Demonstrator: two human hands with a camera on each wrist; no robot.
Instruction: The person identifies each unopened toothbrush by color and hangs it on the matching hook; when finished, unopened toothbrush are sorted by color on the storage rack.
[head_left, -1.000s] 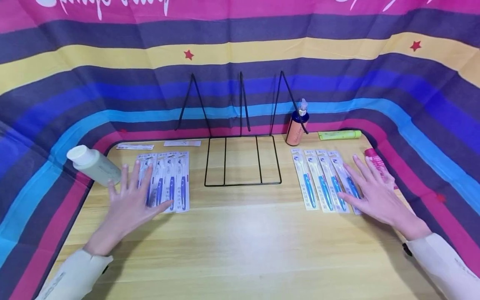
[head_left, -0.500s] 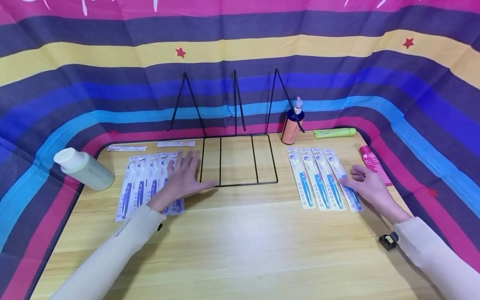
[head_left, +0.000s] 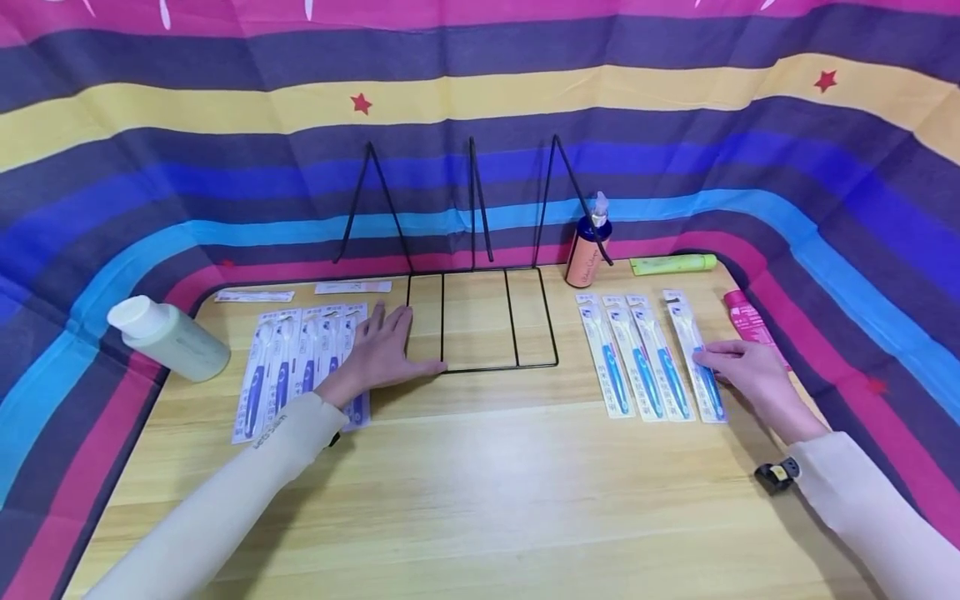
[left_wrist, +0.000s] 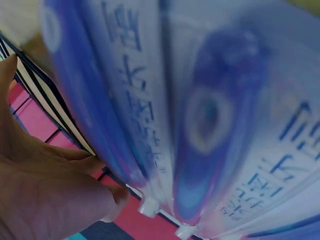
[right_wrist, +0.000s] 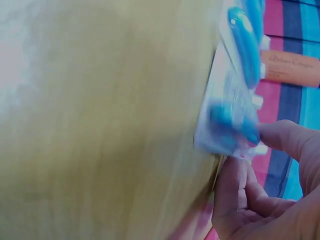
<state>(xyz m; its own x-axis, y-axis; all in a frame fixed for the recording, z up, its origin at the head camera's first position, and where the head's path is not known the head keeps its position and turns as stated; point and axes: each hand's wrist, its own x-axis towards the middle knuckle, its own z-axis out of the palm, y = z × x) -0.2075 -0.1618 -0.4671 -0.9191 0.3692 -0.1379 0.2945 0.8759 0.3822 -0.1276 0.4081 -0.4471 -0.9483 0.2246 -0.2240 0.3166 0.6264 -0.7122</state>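
Observation:
With thumb and fingers, my right hand (head_left: 753,383) pinches the side of the rightmost packaged toothbrush (head_left: 681,318), light blue, lying on the table at the right. In the right wrist view that toothbrush pack (right_wrist: 227,117) is blurred between thumb and fingers. Several other light blue packaged toothbrushes (head_left: 628,358) lie left of it. My left hand (head_left: 382,354) spreads its fingers over the left side of a black wire rack (head_left: 548,317); whether it touches the wire I cannot tell. Beneath and beside that wrist lie several purple packaged toothbrushes (head_left: 281,354), partly hidden.
A white-capped bottle (head_left: 176,337) leans at the far left. Two thin white packets (head_left: 352,287) lie at the back left. A pump bottle (head_left: 587,254) stands behind the rack's right side. Near the right edge are a green tube (head_left: 672,264) and a pink tube (head_left: 750,321).
My left hand has moved right, from the purple toothbrushes to the rack. My right hand's spread fingers have closed on the rightmost toothbrush pack, which now sits farther from its neighbour.

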